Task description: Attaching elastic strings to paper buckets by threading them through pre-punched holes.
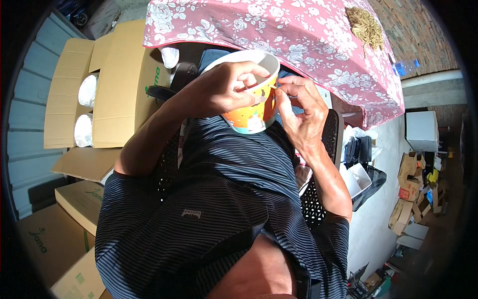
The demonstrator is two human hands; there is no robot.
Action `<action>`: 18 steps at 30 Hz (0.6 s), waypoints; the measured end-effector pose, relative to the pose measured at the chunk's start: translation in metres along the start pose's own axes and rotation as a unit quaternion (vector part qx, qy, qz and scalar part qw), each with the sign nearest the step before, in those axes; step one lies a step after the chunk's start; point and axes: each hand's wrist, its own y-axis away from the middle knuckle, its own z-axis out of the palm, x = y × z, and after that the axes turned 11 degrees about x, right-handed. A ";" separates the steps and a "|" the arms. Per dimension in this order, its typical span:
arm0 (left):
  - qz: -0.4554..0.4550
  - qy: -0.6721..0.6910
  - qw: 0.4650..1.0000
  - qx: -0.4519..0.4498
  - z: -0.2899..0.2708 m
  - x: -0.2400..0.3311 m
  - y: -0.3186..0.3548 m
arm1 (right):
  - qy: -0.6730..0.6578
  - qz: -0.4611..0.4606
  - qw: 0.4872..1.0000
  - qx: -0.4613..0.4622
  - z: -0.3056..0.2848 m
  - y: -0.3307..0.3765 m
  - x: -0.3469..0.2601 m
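Observation:
A paper bucket (250,119) with a white inside and an orange and yellow printed outside rests tilted over my lap. My left hand (230,88) grips its wall near the rim, fingers reaching inside and thumb pressed on the outside. At the bucket's right side, my right hand (304,109) has thumb and forefinger pinched together close to the wall. A small pale tip shows at that pinch, too small to name. The bucket's bottom and most of its inside are hidden.
Ahead is a table with a pink floral tablecloth (298,35), bearing a tangled bundle of straw-coloured strands (365,27). An open cardboard box (124,89) with white wrapped stacks (87,91) stands at the left. A white bin (355,180) sits right of the chair.

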 end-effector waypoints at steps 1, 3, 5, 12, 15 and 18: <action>0.002 -0.001 1.000 0.000 0.000 0.000 0.000 | 0.005 -0.006 1.000 -0.002 0.000 0.000 -0.001; 0.005 -0.003 1.000 0.000 0.000 0.000 0.001 | 0.008 -0.011 1.000 -0.004 -0.001 -0.001 -0.002; 0.005 0.005 1.000 0.001 0.000 -0.002 0.001 | 0.012 -0.017 1.000 -0.006 -0.001 0.000 -0.002; 0.021 -0.017 1.000 -0.003 0.001 0.003 0.000 | 0.014 -0.031 0.999 -0.013 0.000 -0.002 -0.001; 0.023 -0.048 0.999 -0.011 0.000 0.009 0.000 | 0.022 -0.045 0.999 -0.014 -0.001 -0.004 -0.001; 0.073 -0.074 0.994 0.027 -0.001 -0.003 -0.004 | 0.024 -0.046 0.999 -0.017 -0.001 -0.004 -0.003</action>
